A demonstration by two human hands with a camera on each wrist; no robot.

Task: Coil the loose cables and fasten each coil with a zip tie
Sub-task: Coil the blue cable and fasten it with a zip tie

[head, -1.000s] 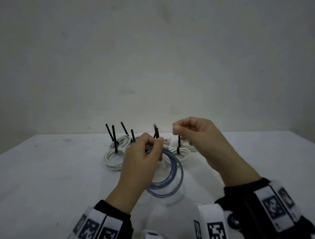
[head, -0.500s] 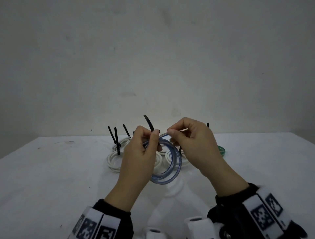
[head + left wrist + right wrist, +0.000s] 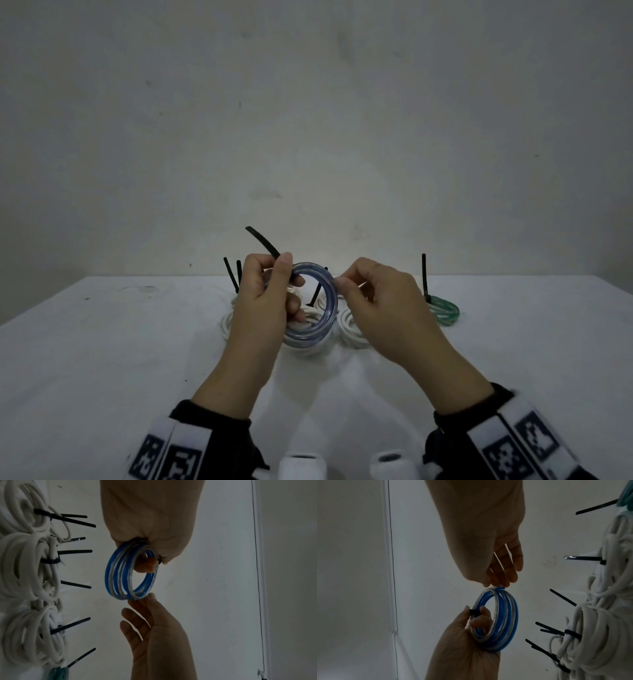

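The left hand's fingers are curling through a blue and clear cable coil, thumb on the outside, pinching the turns together where a black zip tie is wrapping them. That pinch is likely keeping the springy loops from fanning apart while the tie gets cinched. The right hand's fingertips are touching the coil's opposite edge, near the loose cable end, seemingly steadying it; whether they are actually nipping it is unclear. The left hand and right hand are holding the coil upright in the air above the white table. Behind, white coils and a green coil are lying already tied, their tie tails sticking up.
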